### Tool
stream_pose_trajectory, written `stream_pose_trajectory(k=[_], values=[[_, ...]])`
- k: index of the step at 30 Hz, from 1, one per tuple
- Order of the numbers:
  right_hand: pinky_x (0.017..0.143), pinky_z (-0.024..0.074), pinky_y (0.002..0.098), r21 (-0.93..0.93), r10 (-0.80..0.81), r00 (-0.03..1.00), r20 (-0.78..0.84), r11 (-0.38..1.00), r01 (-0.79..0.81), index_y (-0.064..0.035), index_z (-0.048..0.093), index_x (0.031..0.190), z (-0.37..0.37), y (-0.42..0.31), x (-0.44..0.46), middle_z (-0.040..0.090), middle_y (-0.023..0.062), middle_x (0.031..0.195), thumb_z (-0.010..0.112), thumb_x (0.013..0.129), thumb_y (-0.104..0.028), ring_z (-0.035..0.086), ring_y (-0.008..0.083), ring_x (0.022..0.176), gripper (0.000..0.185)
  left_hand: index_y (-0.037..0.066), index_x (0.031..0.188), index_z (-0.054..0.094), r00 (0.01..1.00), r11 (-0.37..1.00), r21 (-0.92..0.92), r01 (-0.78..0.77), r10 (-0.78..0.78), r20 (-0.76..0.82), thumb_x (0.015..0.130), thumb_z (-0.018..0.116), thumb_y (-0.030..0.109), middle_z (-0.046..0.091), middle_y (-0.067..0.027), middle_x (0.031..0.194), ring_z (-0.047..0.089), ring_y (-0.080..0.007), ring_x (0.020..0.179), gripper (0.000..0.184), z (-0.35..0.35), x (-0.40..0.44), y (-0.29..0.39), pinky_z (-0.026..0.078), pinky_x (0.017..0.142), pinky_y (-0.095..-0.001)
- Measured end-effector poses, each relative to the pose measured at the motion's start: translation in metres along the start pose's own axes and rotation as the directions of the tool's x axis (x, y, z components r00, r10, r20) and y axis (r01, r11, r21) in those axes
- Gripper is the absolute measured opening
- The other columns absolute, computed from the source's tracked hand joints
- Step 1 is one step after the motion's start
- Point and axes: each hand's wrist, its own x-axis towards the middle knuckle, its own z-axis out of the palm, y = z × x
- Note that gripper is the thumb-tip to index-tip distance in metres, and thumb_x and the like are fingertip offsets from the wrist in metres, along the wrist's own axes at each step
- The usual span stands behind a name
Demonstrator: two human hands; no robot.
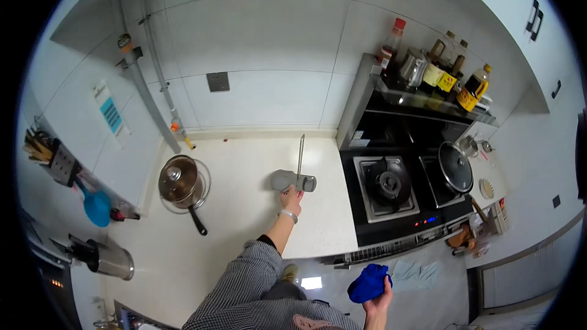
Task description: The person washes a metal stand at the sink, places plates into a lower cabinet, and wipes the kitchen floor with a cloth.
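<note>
My left hand (292,200) reaches over the white counter, its fingers closed on a grey bottle-shaped object (286,180) lying on its side. A thin metal rod (301,156) rises beside that object; whether the two are joined is unclear. Lower right, in front of the counter's edge, my right hand (380,302) holds a bunched blue cloth (369,283).
A lidded pan (178,182) sits at the counter's left, near a steel knife holder (113,260). Right of the counter (244,220) is a gas stove (389,223) with a lidded pot (455,168). Bottles (474,88) stand on the shelf above.
</note>
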Motion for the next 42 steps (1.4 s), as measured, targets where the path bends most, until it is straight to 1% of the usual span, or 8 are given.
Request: stream_pose_trajectory(k=[10,13,19,23,24,27,36,42], values=[[0.098,0.0403,0.0448,-0.113,0.029,0.993,-0.117,0.993,-0.042,-0.0045,0.050,0.124,0.058,-0.006,0.052,0.057,0.0132,0.120,0.055,0.087,-0.034,0.055,0.0306,0.109,0.048,-0.005,0.115,0.045,0.968,0.952,-0.214,0.220,-0.240,-0.070,0.089,0.050,0.003,0.054,-0.0164,0.114,0.054,-0.0293,0.107,0.027,0.043,0.161,-0.040,0.050,0.093,-0.0363],[0.098,0.0405,0.0447,-0.122,0.072,0.994,-0.085,0.989,-0.082,-0.0045,0.049,0.125,0.074,0.001,0.066,0.056,0.0130,0.122,0.054,0.088,-0.034,0.055,0.0301,0.109,0.047,-0.004,0.107,0.048,0.980,0.988,0.125,0.088,-0.109,0.168,0.090,0.049,0.001,0.054,-0.0170,0.108,0.054,-0.0265,0.103,0.018,0.009,0.205,-0.064,0.048,0.096,-0.0338],[0.089,0.0466,0.0355,-0.439,0.012,1.000,0.022,0.898,-0.001,-0.0058,0.052,0.122,0.103,0.022,0.118,0.058,0.0091,0.118,0.056,0.089,-0.034,0.058,0.0233,0.103,0.044,0.002,0.100,0.053,0.948,0.993,-0.034,0.109,-0.094,0.303,0.090,0.054,0.009,0.057,-0.0064,0.094,0.057,-0.0184,0.090,0.012,-0.004,0.086,-0.001,0.048,0.090,-0.0299],[0.101,0.0335,0.0373,-0.906,-0.159,0.925,0.344,0.204,0.372,-0.0090,0.046,0.131,0.099,0.051,0.184,0.042,0.0174,0.134,0.054,0.090,-0.038,0.042,0.0303,0.122,0.050,0.003,0.112,0.053,0.970,0.977,0.163,0.141,-0.169,0.177,0.090,0.056,0.015,0.060,-0.0088,0.110,0.059,-0.0173,0.096,0.025,-0.059,-0.042,0.036,0.047,0.087,-0.0292],[0.106,0.0269,0.0396,-0.881,-0.157,0.877,0.454,-0.228,0.416,-0.0099,0.043,0.134,0.092,0.061,0.200,0.032,0.0211,0.142,0.052,0.091,-0.039,0.032,0.0345,0.130,0.053,0.004,0.112,0.053,0.971,0.962,0.222,0.160,-0.194,0.139,0.090,0.056,0.015,0.060,-0.0095,0.111,0.059,-0.0173,0.096,0.025,-0.078,-0.076,0.049,0.047,0.086,-0.0285],[0.108,0.0159,0.0503,-0.541,0.091,0.711,0.697,-0.585,0.605,-0.0116,0.037,0.139,0.011,0.114,0.271,0.011,0.0259,0.149,0.051,0.089,-0.027,0.015,0.0447,0.135,0.054,0.006,0.114,0.053,0.992,0.948,0.307,0.080,-0.106,0.070,0.090,0.054,0.017,0.062,-0.0083,0.110,0.059,-0.0169,0.094,0.027,-0.170,-0.154,0.074,0.047,0.082,-0.0275],[0.104,0.0241,0.0508,-0.145,0.417,0.162,0.894,-0.073,0.987,-0.0143,0.050,0.129,0.015,0.357,0.100,0.033,0.0239,0.140,0.058,0.077,-0.004,0.030,0.0419,0.130,0.054,0.009,0.106,0.058,0.698,0.894,0.180,-0.409,0.434,-0.569,0.087,0.051,0.012,0.063,-0.0037,0.097,0.057,-0.0118,0.077,0.020,-0.389,-0.424,0.155,0.045,0.068,-0.0224],[0.101,0.0303,0.0470,-0.100,0.651,-0.121,0.749,0.292,0.951,-0.0173,0.058,0.120,-0.007,0.435,0.003,0.044,0.0185,0.133,0.053,0.067,0.009,0.038,0.0377,0.127,0.059,0.008,0.104,0.059,0.627,0.870,0.027,-0.493,0.377,-0.682,0.086,0.053,0.011,0.063,-0.0029,0.096,0.057,-0.0117,0.075,0.019,-0.419,-0.513,0.130,0.046,0.064,-0.0226]])
